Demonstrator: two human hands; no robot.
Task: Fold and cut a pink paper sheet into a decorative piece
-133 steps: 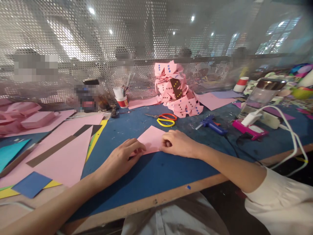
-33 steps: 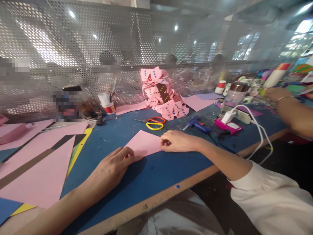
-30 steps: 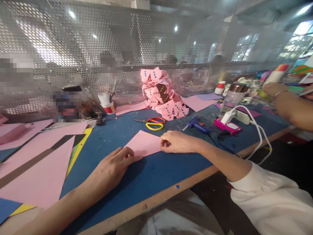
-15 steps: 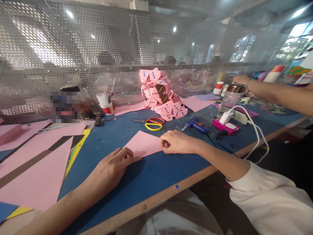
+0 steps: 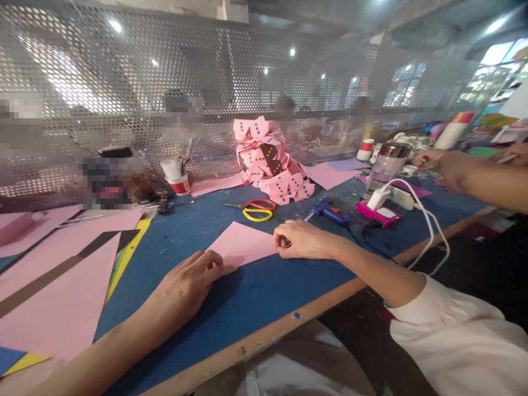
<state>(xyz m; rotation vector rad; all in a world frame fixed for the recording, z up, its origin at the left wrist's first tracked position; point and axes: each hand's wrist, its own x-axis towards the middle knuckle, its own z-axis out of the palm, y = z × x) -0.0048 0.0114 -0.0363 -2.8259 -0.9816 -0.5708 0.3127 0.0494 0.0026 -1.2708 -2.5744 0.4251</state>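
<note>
A pink sheet of paper with angled edges lies on the blue tabletop between my hands. At its left side my left hand holds the edge, fingers curled and thumb along the paper. My right hand is closed in a pinch at the sheet's right corner, and its fingertips hide that corner. Just beyond the paper lie scissors with one red and one yellow handle loop. A blue glue gun rests behind my right hand.
A stack of dotted pink paper pieces stands near the perforated metal screen. Large pink sheets cover the left side. On the right are a pink power strip with white cable, a glass jar and a co-worker's arm.
My right hand has shifted slightly right along the paper's edge; my left hand stays nearly still. The co-worker's arm has come lower, and another hand shows at the right edge.
</note>
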